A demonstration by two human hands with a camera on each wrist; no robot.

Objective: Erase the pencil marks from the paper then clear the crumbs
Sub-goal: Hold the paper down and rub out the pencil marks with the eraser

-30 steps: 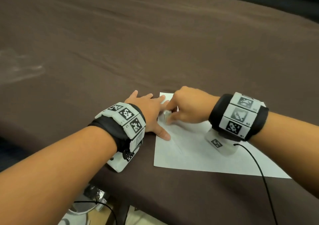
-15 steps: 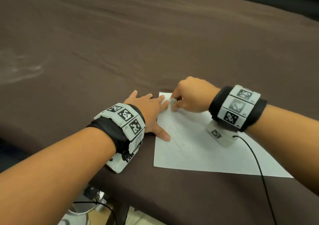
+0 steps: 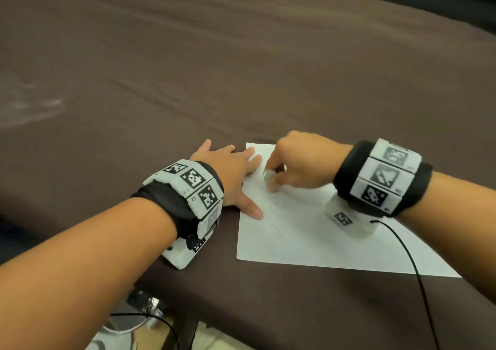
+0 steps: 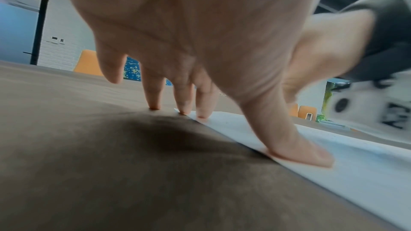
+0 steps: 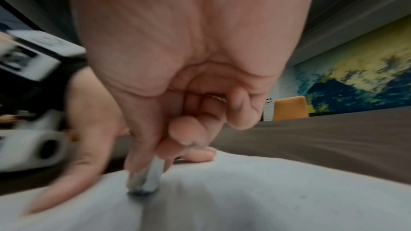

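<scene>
A white sheet of paper (image 3: 303, 237) lies on the brown table near its front edge, with faint pencil lines running across it. My left hand (image 3: 233, 175) lies flat with straight fingers, its fingertips and thumb (image 4: 298, 148) pressing the paper's left edge (image 4: 244, 129). My right hand (image 3: 298, 161) pinches a small white eraser (image 3: 268, 175) between thumb and fingers. The eraser's grey, smudged end (image 5: 144, 182) presses on the paper (image 5: 244, 191) near its far left corner, just right of the left hand's fingers.
A brown cloth (image 3: 241, 68) covers the wide table. A black cable (image 3: 413, 266) trails from my right wrist over the paper's right part and off the front edge. Below the table's front edge a grey object with cables (image 3: 139, 312) shows. Orange chairs (image 5: 289, 108) stand beyond the far side.
My right hand with the eraser rubbed away toward the paper's far edge, then came back toward me a little. The left hand has stayed pressing the paper's left edge.
</scene>
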